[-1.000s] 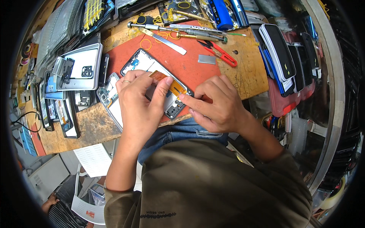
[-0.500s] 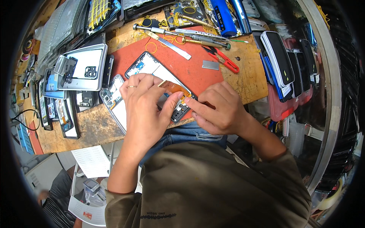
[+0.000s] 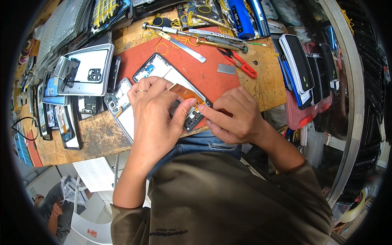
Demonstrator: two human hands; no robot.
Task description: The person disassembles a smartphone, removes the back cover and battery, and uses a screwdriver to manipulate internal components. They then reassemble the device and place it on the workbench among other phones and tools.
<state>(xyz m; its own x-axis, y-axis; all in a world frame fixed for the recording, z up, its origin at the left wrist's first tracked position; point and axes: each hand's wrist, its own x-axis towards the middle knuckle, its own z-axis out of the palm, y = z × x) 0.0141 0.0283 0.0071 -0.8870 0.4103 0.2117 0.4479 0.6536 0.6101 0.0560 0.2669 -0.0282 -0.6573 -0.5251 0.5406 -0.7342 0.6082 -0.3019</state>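
Note:
An opened phone frame [image 3: 164,70] lies slantwise on the red mat, its bare inner side up. Over its near end an orange flex cable [image 3: 184,91] stands partly raised. My left hand [image 3: 154,110] is closed with the cable at its thumb and bent fingers; a ring is on one finger. My right hand [image 3: 236,115] has curled fingers, its index fingertip pressing the cable's end by the frame's near right edge. What lies under the fingertips is hidden. A second opened phone part [image 3: 121,100] lies beside my left hand, partly covered by it.
Beyond the hands lie a flat metal pry tool [image 3: 181,46], red-handled cutters [image 3: 241,65], a small grey metal plate [image 3: 226,69] and several screwdrivers [image 3: 220,42]. Phone housings [image 3: 83,73] stack at left; more phones [image 3: 297,63] stand at right. A person [image 3: 53,214] sits at lower left.
My hands keep nearly the same hold on the cable and frame. The whole view has shifted slightly. The person at lower left has moved, and a clear bag now shows there.

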